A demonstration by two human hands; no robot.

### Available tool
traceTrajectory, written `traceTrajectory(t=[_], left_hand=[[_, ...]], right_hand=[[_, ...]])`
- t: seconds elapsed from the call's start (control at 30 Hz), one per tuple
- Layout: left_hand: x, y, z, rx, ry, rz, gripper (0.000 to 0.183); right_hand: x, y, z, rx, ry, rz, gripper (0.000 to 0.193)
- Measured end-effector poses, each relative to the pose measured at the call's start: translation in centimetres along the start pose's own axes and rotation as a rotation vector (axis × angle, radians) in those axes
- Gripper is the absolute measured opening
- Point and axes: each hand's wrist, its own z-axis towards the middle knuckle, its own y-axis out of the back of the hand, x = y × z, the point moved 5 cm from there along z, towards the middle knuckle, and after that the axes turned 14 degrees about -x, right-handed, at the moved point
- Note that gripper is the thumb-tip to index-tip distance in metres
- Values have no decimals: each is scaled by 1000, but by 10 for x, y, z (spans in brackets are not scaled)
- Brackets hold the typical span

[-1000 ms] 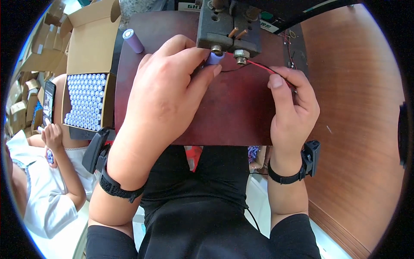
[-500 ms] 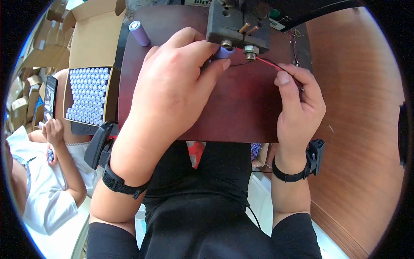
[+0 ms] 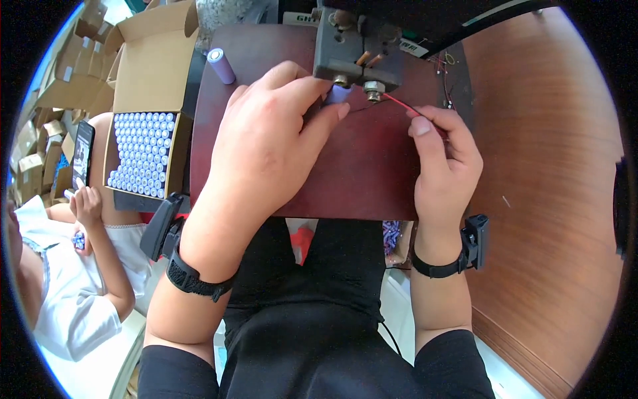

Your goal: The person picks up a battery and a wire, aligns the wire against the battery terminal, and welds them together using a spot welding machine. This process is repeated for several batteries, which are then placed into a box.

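Two bare hands at work on a dark reddish-brown wooden counter (image 3: 359, 179), both close under a grey metal welding head with two copper rods and two bolt-like tips (image 3: 355, 56).

Left hand (image 3: 266, 153): fingers (image 3: 292, 80) clenched around a small lilac cylindrical battery cell (image 3: 337, 94), thumb and forefinger pinching it from either side. Cell pressed end-up against the left tip of the welding head, most of its body hidden by the hand; held that way, probably, to keep its end cap square under the tip.

Right hand (image 3: 442, 166): fingers curled and gripping a thin red wire (image 3: 399, 103), pinched between thumb and forefinger. Wire drawn taut from the hand up to the right tip, next to the cell; likely kept under tension to keep its end steady at the contact. Thin black wire (image 3: 362, 108) also running between the cell and the right hand.

Black straps with small black devices on both wrists.

Second lilac cylindrical cell (image 3: 221, 65) lying loose at the far left corner of the counter, well apart from the hands. Left of the counter, an open brown cardboard box (image 3: 156, 73) packed with upright cells in tight rows, white ends up, within easy reach of the left hand. More cardboard boxes stacked beyond it.

At the lower left, another person in a white shirt (image 3: 63, 312), one hand near a dark phone (image 3: 83, 156).
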Motion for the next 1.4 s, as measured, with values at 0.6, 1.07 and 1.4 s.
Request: traceTrajectory(t=[0.6, 1.07, 1.4], left_hand=[[159, 74, -26, -189, 258, 300, 31], [177, 76, -59, -295, 271, 214, 26], [189, 47, -93, -112, 432, 109, 25]], right_hand=[[-138, 154, -149, 411, -284, -474, 6], [152, -37, -85, 603, -324, 1374, 24], [-174, -89, -61, 502, 142, -494, 21]])
